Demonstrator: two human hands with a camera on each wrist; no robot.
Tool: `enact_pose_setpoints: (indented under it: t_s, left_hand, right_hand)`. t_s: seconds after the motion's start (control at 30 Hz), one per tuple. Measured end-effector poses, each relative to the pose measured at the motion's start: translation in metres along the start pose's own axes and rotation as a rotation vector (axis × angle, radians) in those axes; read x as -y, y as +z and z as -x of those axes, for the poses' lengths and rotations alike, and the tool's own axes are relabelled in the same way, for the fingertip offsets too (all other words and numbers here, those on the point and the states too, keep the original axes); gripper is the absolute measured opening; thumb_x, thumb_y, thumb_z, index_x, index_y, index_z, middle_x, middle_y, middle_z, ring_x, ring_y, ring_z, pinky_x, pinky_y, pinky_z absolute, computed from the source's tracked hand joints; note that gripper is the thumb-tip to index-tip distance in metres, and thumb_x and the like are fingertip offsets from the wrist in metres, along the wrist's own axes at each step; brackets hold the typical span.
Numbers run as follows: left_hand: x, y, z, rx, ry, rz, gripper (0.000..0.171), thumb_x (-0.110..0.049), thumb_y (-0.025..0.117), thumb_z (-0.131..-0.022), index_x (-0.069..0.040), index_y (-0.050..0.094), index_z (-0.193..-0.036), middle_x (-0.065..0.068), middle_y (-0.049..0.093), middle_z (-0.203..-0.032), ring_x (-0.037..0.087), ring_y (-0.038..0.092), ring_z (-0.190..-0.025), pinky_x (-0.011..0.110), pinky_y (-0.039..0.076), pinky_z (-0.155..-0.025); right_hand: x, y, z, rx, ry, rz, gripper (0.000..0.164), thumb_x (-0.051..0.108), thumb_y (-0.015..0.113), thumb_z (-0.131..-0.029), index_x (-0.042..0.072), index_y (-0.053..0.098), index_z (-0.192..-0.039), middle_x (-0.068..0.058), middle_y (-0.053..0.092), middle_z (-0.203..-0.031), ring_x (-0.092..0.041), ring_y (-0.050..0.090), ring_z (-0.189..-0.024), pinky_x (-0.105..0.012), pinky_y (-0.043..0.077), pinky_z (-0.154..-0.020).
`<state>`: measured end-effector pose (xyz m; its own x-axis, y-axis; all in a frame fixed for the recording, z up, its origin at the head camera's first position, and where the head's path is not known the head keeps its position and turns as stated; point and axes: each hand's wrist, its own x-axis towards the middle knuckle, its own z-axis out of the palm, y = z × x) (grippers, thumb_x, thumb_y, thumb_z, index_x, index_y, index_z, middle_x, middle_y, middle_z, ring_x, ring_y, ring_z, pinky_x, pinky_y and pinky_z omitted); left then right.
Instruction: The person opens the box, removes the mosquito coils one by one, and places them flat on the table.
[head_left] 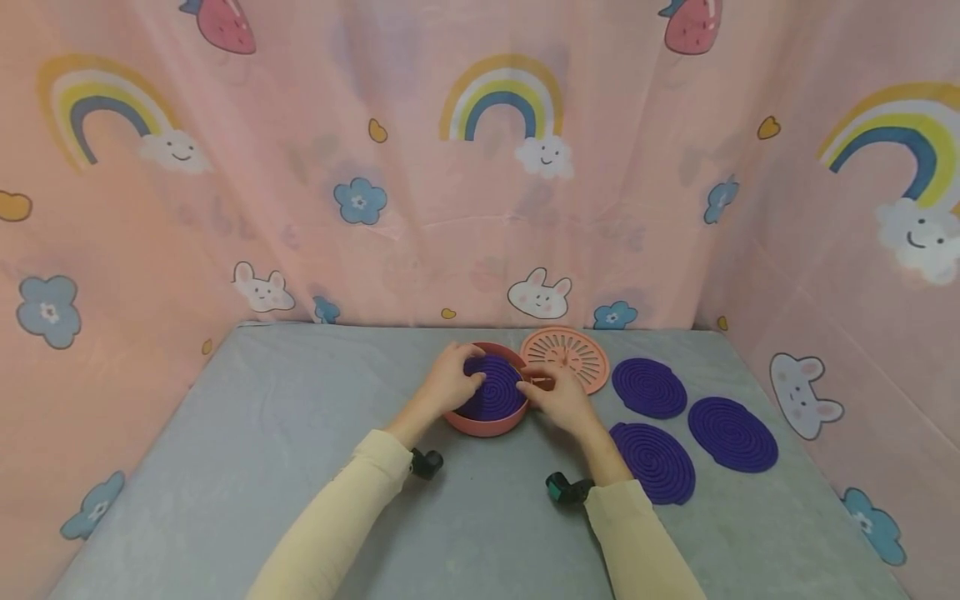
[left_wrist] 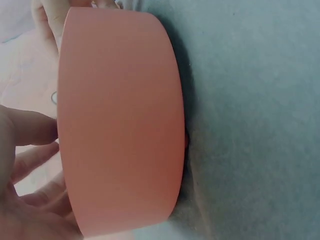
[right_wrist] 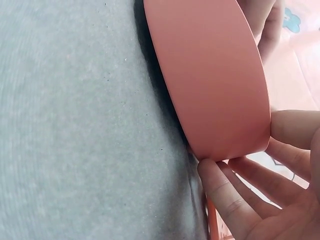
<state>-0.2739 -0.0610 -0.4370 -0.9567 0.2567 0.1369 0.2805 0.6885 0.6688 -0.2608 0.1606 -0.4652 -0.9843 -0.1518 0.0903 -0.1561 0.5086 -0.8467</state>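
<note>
In the head view a purple mosquito coil (head_left: pixel 492 393) sits inside a round, pink-orange mosquito coil box (head_left: pixel 486 427). My left hand (head_left: pixel 452 377) reaches over the box's left rim and holds the coil's edge; the box wall (left_wrist: pixel 120 120) hides those fingertips in the left wrist view. At the right side, my right hand (head_left: pixel 557 395) grips the box's rim, fingers against the outer wall and thumb reaching over the top, as the right wrist view shows. Behind the right hand lies the slotted round lid (head_left: pixel 588 358), flat on the table.
Three more purple mosquito coils lie at the right: one behind (head_left: pixel 649 388), one in front (head_left: pixel 654 462) partly under the right forearm, and one farther right (head_left: pixel 733 434). A grey cloth covers the table (head_left: pixel 247 467). Pink printed curtains (head_left: pixel 420 250) stand around its back and sides.
</note>
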Motion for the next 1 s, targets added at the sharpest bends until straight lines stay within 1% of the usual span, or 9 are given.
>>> enact_pose_setpoints:
  t_s: [0.17,0.3,0.37,0.43,0.53,0.6,0.8,0.93,1.0]
  left_hand:
    - [0.003,-0.006,0.002,0.002,0.007,0.145,0.026,-0.007,0.07,-0.095,-0.005,0.07,-0.121,0.019,0.058,-0.123,0.036,0.058,-0.119,0.049,0.05,-0.102]
    - [0.006,-0.01,0.004,0.026,-0.039,0.24,0.025,-0.007,0.07,-0.095,-0.008,0.071,-0.12,0.018,0.057,-0.132,0.038,0.056,-0.125,0.051,0.05,-0.103]
    - [0.007,-0.012,0.004,0.045,-0.063,0.264,0.024,-0.008,0.07,-0.095,-0.011,0.073,-0.119,0.015,0.059,-0.137,0.038,0.056,-0.126,0.052,0.05,-0.102]
    - [0.008,-0.014,0.005,0.069,-0.075,0.264,0.022,-0.009,0.07,-0.096,-0.012,0.074,-0.117,0.013,0.061,-0.137,0.037,0.056,-0.127,0.053,0.049,-0.102]
    - [0.008,-0.016,0.005,0.099,-0.064,0.261,0.019,-0.008,0.07,-0.096,-0.012,0.075,-0.113,0.01,0.063,-0.135,0.033,0.056,-0.127,0.052,0.048,-0.104]
    - [0.008,-0.017,0.005,0.103,-0.053,0.258,0.018,-0.007,0.07,-0.095,-0.011,0.076,-0.111,0.011,0.064,-0.133,0.031,0.057,-0.126,0.051,0.048,-0.104]
    - [0.008,-0.02,0.007,0.062,-0.035,0.288,0.019,-0.004,0.068,-0.096,-0.01,0.076,-0.112,0.011,0.065,-0.131,0.032,0.059,-0.122,0.048,0.053,-0.098]
    - [0.004,-0.025,0.009,0.019,-0.039,0.318,0.02,-0.003,0.068,-0.095,-0.011,0.075,-0.112,0.01,0.066,-0.13,0.029,0.059,-0.122,0.047,0.053,-0.098]
    - [0.002,-0.03,0.01,-0.001,-0.041,0.335,0.02,-0.003,0.068,-0.095,-0.01,0.076,-0.112,0.01,0.067,-0.128,0.027,0.061,-0.115,0.044,0.054,-0.092]
  right_hand:
    - [0.0,0.0,0.0,0.005,0.005,0.004,0.038,0.026,0.073,-0.097,0.007,0.068,-0.129,-0.013,0.068,-0.128,-0.033,0.065,-0.115,-0.049,0.055,-0.094]
    - [0.0,0.0,0.0,0.003,0.005,0.01,0.038,0.026,0.072,-0.097,0.006,0.068,-0.129,-0.013,0.068,-0.127,-0.033,0.065,-0.115,-0.049,0.055,-0.094]
    - [0.0,0.0,0.0,0.0,0.008,0.014,0.038,0.026,0.072,-0.097,0.007,0.068,-0.129,-0.013,0.068,-0.127,-0.033,0.065,-0.115,-0.05,0.055,-0.094]
    - [0.0,0.0,0.0,0.001,0.013,0.021,0.038,0.026,0.072,-0.097,0.007,0.068,-0.129,-0.013,0.068,-0.127,-0.033,0.065,-0.115,-0.05,0.055,-0.094]
    - [0.0,0.001,-0.001,-0.002,0.011,0.021,0.038,0.026,0.072,-0.097,0.006,0.068,-0.129,-0.013,0.067,-0.128,-0.033,0.064,-0.116,-0.05,0.054,-0.095]
    - [0.001,0.001,0.0,-0.001,0.006,0.015,0.037,0.024,0.072,-0.097,0.006,0.068,-0.129,-0.014,0.067,-0.128,-0.034,0.064,-0.116,-0.05,0.054,-0.096]
    - [0.004,0.001,0.0,0.006,-0.01,0.004,0.035,0.023,0.071,-0.098,0.005,0.068,-0.128,-0.014,0.068,-0.126,-0.034,0.065,-0.114,-0.049,0.055,-0.094]
    - [0.003,0.0,0.001,0.007,-0.016,-0.003,0.036,0.022,0.071,-0.097,0.005,0.068,-0.128,-0.014,0.068,-0.126,-0.033,0.065,-0.114,-0.049,0.055,-0.093]
    - [0.002,0.0,0.001,0.009,-0.024,-0.005,0.036,0.022,0.072,-0.097,0.005,0.068,-0.128,-0.015,0.068,-0.126,-0.033,0.065,-0.114,-0.05,0.055,-0.094]
